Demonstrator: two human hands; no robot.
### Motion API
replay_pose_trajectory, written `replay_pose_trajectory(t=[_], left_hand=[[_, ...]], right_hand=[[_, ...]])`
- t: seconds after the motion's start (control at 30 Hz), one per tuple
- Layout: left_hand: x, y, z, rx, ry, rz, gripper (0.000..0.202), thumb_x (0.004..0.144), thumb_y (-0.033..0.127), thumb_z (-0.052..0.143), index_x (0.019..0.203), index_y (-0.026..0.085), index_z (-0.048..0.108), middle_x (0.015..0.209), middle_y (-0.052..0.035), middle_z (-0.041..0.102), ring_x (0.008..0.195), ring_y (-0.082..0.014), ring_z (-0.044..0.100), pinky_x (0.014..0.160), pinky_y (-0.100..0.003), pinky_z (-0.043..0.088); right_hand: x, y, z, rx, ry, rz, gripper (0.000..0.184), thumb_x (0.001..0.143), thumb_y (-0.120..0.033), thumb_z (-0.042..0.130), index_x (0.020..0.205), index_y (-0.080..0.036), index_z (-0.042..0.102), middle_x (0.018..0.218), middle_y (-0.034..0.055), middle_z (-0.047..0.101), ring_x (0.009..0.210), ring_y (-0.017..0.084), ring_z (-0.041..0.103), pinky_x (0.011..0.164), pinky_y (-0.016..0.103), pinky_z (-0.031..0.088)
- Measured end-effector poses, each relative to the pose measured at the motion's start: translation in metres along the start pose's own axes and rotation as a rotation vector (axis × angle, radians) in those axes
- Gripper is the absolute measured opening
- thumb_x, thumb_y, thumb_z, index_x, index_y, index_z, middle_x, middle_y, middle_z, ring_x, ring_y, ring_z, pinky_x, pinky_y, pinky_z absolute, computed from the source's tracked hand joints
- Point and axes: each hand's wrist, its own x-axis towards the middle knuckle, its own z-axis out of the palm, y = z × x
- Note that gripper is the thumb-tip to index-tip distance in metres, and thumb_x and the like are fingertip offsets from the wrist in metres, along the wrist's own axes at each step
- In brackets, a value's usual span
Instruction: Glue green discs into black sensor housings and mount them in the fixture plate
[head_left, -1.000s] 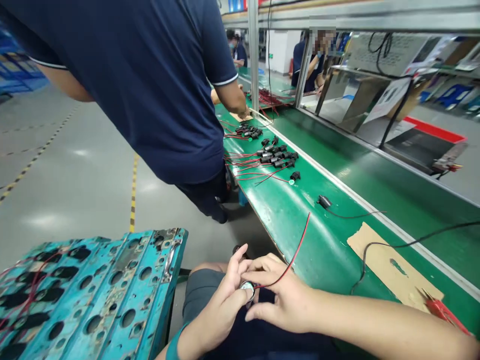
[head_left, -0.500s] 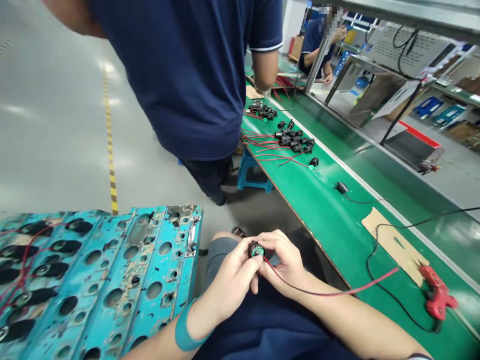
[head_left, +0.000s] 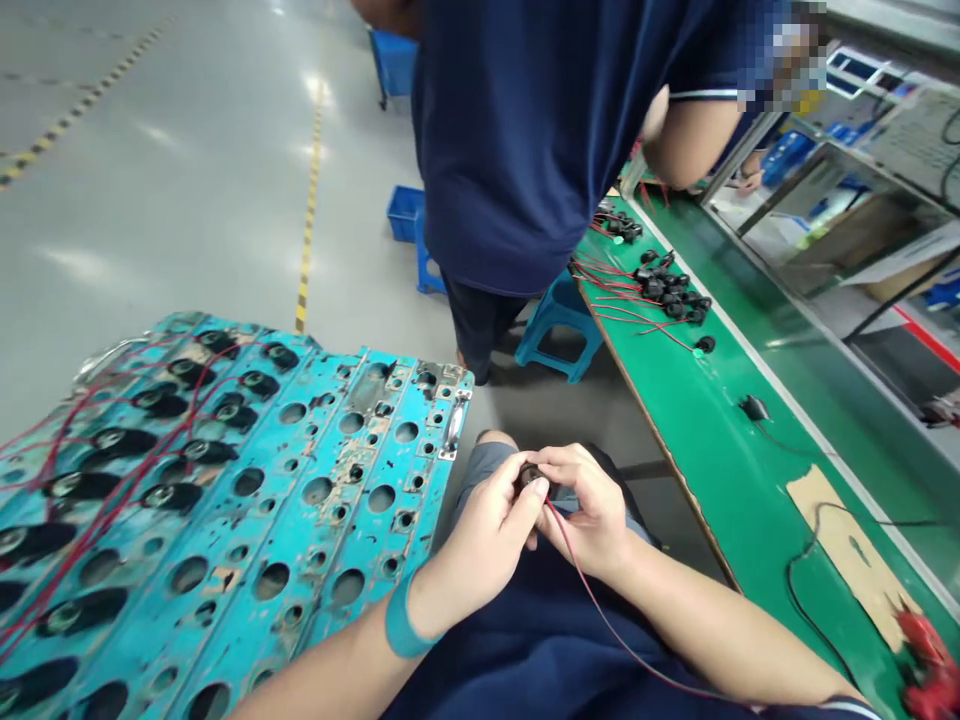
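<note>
Both my hands hold a small round black housing [head_left: 529,474] above my lap. My left hand [head_left: 487,515] grips it from the left, thumb pressed over its face. From the other side my right hand [head_left: 589,500] curls its fingers round it. A thin red and black wire pair [head_left: 600,606] comes out of the housing and droops across my right forearm. My fingers cover most of the housing, so its inside hardly shows. To the left stands a turquoise tray with round holes [head_left: 300,530], several black wired housings [head_left: 172,497] seated in it.
On the green bench [head_left: 664,385] at right lie wired black parts [head_left: 667,285], a black plug-like piece [head_left: 754,408], a cardboard piece [head_left: 847,560] and a red glue gun [head_left: 930,660]. A co-worker [head_left: 517,150] stands ahead near a blue stool [head_left: 559,330].
The view has swung left, showing more of the turquoise tray. My left thumb now covers the green board that showed in the housing. The wires have swung down from over the right forearm.
</note>
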Motion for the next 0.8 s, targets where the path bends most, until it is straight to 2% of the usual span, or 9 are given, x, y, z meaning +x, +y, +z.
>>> replay_pose_trajectory(t=[0.13, 0.27, 0.5, 0.7, 0.8], left_hand=[[0.001, -0.003, -0.004, -0.019, 0.076, -0.040, 0.030, 0.101, 0.042, 0.046, 0.121, 0.021, 0.056, 0.075, 0.0008, 0.059, 0.055, -0.0124, 0.054, 0.051, -0.025, 0.045], [0.009, -0.009, -0.007, -0.036, 0.126, -0.067, 0.030, 0.101, 0.041, 0.047, 0.122, 0.021, 0.055, 0.077, 0.0015, 0.059, 0.052, -0.0109, 0.052, 0.049, -0.024, 0.044], [0.028, -0.018, -0.017, -0.039, 0.200, -0.129, 0.026, 0.102, 0.039, 0.046, 0.115, 0.019, 0.057, 0.059, 0.0061, 0.050, 0.050, -0.0101, 0.050, 0.049, -0.021, 0.039], [0.026, -0.007, -0.014, -0.168, 0.341, -0.176, 0.031, 0.098, 0.042, 0.048, 0.110, 0.016, 0.057, 0.056, 0.0057, 0.049, 0.048, -0.0108, 0.049, 0.047, -0.021, 0.039], [0.022, 0.000, -0.010, -0.226, 0.362, -0.213, 0.032, 0.096, 0.043, 0.046, 0.108, 0.015, 0.058, 0.054, 0.0045, 0.050, 0.048, -0.0122, 0.051, 0.046, -0.021, 0.038]], right_hand=[[0.006, 0.001, 0.011, 0.031, -0.001, 0.014, 0.025, 0.087, -0.017, 0.072, 0.108, -0.022, 0.060, 0.102, 0.0132, 0.072, 0.087, 0.023, 0.069, 0.074, 0.040, 0.058], [0.010, 0.013, 0.019, 0.076, -0.007, 0.046, 0.024, 0.087, -0.016, 0.071, 0.107, -0.021, 0.060, 0.101, 0.0135, 0.072, 0.085, 0.023, 0.068, 0.074, 0.039, 0.057], [0.021, 0.049, 0.032, 0.168, -0.097, 0.049, 0.025, 0.085, -0.017, 0.074, 0.105, -0.021, 0.060, 0.101, 0.0122, 0.072, 0.088, 0.022, 0.069, 0.076, 0.039, 0.057], [0.036, 0.054, 0.036, 0.271, -0.162, 0.040, 0.022, 0.086, -0.017, 0.072, 0.104, -0.022, 0.061, 0.100, 0.0103, 0.072, 0.085, 0.020, 0.067, 0.075, 0.037, 0.056], [0.038, 0.054, 0.032, 0.304, -0.204, 0.016, 0.019, 0.087, -0.018, 0.071, 0.102, -0.022, 0.061, 0.099, 0.0094, 0.072, 0.084, 0.020, 0.067, 0.074, 0.036, 0.056]])
